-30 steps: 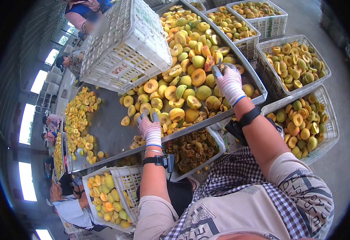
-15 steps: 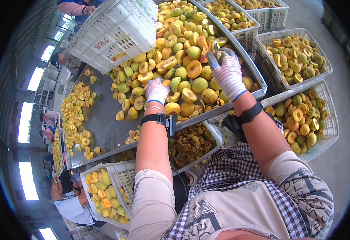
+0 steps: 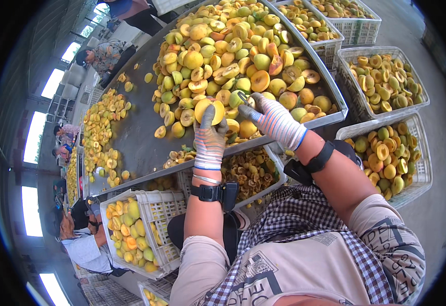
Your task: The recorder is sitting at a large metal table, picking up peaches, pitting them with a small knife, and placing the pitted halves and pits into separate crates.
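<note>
In my left hand (image 3: 211, 137), gloved in striped knit, is a halved yellow peach (image 3: 216, 113); the thumb presses on its cut face. My right hand (image 3: 278, 121), in a matching glove, grips a small pitting tool (image 3: 242, 96) with a dark, loop-like metal end. The tool points toward the peach half and stays a little apart from it. Both hands are over the near edge of a metal sorting table (image 3: 141, 122). Just beyond them lies a big heap of peaches (image 3: 223, 56), many halved.
White crates of peach halves (image 3: 386, 81) line the right side. A bin of brown-yellow scraps (image 3: 251, 176) sits under the table's near edge. Another peach pile (image 3: 103, 132) covers the table's left. A tilted peach crate (image 3: 156, 224) stands lower left, beside a co-worker (image 3: 88, 250).
The white crate tipped over the heap has moved up and away with the person holding it. My left hand has lifted a peach half toward me; my right hand has come down and left with the tool.
</note>
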Tool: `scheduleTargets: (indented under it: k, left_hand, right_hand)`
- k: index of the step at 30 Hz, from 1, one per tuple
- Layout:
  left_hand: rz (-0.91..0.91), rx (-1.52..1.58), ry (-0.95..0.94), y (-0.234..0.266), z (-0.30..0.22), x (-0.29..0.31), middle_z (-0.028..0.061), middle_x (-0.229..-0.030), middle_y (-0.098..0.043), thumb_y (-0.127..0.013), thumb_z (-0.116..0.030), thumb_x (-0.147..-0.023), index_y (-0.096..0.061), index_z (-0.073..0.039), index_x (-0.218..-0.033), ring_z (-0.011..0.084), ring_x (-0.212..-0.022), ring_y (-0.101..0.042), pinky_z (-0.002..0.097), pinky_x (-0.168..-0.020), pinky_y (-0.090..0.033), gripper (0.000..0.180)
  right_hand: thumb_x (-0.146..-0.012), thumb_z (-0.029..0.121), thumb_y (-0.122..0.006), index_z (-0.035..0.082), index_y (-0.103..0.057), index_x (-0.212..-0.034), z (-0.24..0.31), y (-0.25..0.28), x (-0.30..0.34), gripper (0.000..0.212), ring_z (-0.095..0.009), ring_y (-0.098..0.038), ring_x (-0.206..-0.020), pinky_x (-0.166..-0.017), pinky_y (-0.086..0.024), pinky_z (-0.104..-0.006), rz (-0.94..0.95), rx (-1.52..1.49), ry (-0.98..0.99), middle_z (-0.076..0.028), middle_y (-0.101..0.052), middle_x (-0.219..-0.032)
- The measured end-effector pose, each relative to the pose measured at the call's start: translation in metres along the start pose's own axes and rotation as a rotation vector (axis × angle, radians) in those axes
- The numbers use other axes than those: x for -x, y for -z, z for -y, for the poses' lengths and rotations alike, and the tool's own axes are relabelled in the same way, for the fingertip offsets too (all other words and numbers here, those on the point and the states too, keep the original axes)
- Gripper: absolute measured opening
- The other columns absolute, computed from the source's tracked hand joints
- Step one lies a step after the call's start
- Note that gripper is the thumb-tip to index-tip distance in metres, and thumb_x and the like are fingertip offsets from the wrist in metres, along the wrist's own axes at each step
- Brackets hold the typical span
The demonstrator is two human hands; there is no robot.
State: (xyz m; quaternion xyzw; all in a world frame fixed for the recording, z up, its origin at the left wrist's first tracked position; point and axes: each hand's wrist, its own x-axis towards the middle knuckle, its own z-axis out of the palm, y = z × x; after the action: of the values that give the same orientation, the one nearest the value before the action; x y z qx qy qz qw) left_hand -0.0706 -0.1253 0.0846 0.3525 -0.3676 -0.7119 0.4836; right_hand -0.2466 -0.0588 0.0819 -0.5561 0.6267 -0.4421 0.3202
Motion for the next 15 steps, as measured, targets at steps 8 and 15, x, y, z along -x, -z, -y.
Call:
scheduleTargets:
  k: [8,15]
  left_hand:
    - [-0.071,0.051,-0.085,-0.023,0.016,0.052,0.0086,-0.11,-0.057,-0.05,-0.05,-0.088,-0.048,-0.008,-0.124,0.018,-0.098,-0.056,0.0288,-0.081,-0.049,0.055]
    - [-0.017,0.023,-0.231,-0.026,0.028,0.057,0.0136,-0.112,-0.055,-0.045,-0.059,-0.087,-0.043,-0.008,-0.125,0.0235,-0.104,-0.053,0.0376,-0.093,-0.044,0.064]
  right_hand:
    - [-0.091,0.042,-0.047,-0.001,-0.056,-0.1,0.035,-0.009,0.033,0.045,-0.037,-0.062,-0.075,-0.067,-0.05,-0.0432,0.095,0.275,0.148,-0.019,-0.064,-0.076]
    - [-0.09,0.032,-0.051,0.0,-0.053,-0.091,0.043,-0.019,0.044,0.032,-0.039,-0.061,-0.069,-0.06,-0.049,-0.0456,0.096,0.297,0.103,-0.022,-0.06,-0.069]
